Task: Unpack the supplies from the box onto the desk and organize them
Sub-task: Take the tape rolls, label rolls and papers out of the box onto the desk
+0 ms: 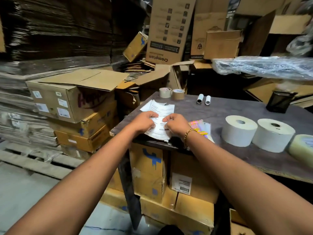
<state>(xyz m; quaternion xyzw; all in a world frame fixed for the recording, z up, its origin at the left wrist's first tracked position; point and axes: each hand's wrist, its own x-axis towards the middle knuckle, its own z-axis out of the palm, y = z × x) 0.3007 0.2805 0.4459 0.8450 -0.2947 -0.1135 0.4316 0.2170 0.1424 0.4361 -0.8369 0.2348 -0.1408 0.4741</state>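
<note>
At the near left corner of the desk (228,107), the left hand (144,122) and right hand (174,123) both grip a stack of white papers (158,133) with curled fingers, the sheets lying on the desk edge. To the right stand two white rolls (238,131). At the far edge sit two tape rolls (178,94).

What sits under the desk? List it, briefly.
Stacked cardboard boxes fill the space under the desk, some with blue print, one bearing a white label. What lies behind and inside them is hidden.
</note>
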